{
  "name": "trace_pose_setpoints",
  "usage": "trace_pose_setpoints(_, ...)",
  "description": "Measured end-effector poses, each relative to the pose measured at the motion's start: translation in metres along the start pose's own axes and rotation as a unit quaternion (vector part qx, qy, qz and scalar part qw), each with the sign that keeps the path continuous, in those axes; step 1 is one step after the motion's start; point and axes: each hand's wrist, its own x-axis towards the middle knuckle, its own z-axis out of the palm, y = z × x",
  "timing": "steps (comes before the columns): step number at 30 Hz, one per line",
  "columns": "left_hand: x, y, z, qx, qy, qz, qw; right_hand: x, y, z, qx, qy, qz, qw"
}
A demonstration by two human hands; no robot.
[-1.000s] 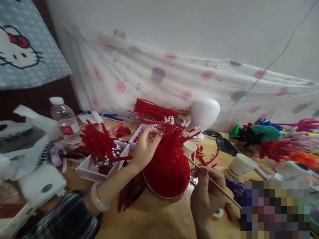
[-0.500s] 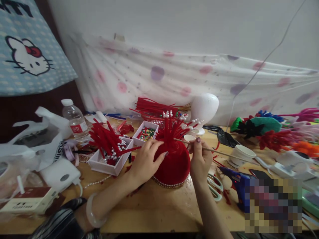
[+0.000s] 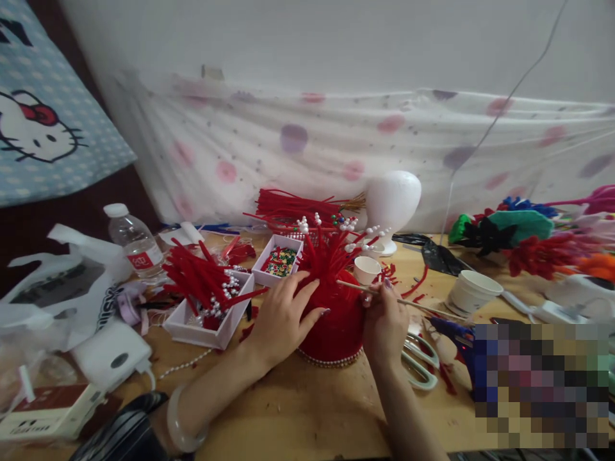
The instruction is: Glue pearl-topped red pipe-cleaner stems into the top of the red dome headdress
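A red velvety cap [image 3: 329,336] edged with pearl beads stands on the table before me. From its top rises a dense tuft of red fuzzy stems [image 3: 324,253], several tipped with white beads. My left hand [image 3: 283,314] rests against the cap's left side, fingers and thumb spread, fingertips at the base of the tuft. On the other side, my right hand [image 3: 387,320] pinches a thin wooden stick [image 3: 427,307]. The stick's tip reaches the base of the tuft. Whatever lies under the left fingertips is hidden.
Left of the cap are a white box [image 3: 202,333] of red stems and pearls, and a box of small beads [image 3: 277,259]. A foam head [image 3: 393,202] stands behind. Scissors [image 3: 420,362], paper cups [image 3: 473,291] and a blue glue gun [image 3: 454,336] lie right.
The view has shifted slightly. My right hand and the stick have dropped a little at the cap, uncovering more of the small paper cup. My left fingers are spread wider.
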Motion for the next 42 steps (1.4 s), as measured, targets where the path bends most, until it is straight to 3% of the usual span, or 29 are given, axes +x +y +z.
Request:
trace_pose_setpoints(4, 0.001, 0.002, -0.004, -0.044, 0.04, -0.013, 0.998, -0.001, 0.001, -0.003, 0.008, 0.002, 0.005, 1.0)
trace_pose_setpoints(7, 0.0, 0.002, -0.004, -0.045, 0.037, -0.011, 0.998, -0.001, 0.001, -0.005, 0.012, 0.005, 0.016, 1.0)
trace_pose_setpoints(15, 0.002, 0.0, -0.004, 0.119, -0.005, 0.106, 0.987, -0.002, 0.002, -0.008, 0.009, 0.009, 0.034, 0.999)
trace_pose_setpoints(23, 0.011, 0.015, -0.011, 0.248, -0.046, 0.193, 0.948, -0.004, 0.002, -0.008, 0.003, 0.004, 0.04, 0.999)
trace_pose_setpoints(30, -0.002, 0.022, -0.015, 0.178, 0.028, 0.12, 0.976, -0.003, 0.003, -0.009, 0.004, 0.007, 0.04, 0.999)
trace_pose_setpoints(38, 0.003, 0.019, -0.006, 0.09, -0.005, 0.069, 0.994, -0.002, 0.005, -0.011, -0.01, 0.002, 0.031, 0.999)
trace_pose_setpoints(42, 0.005, 0.022, -0.008, 0.012, -0.009, 0.002, 1.0, -0.002, 0.007, -0.01, -0.016, 0.004, 0.027, 1.0)
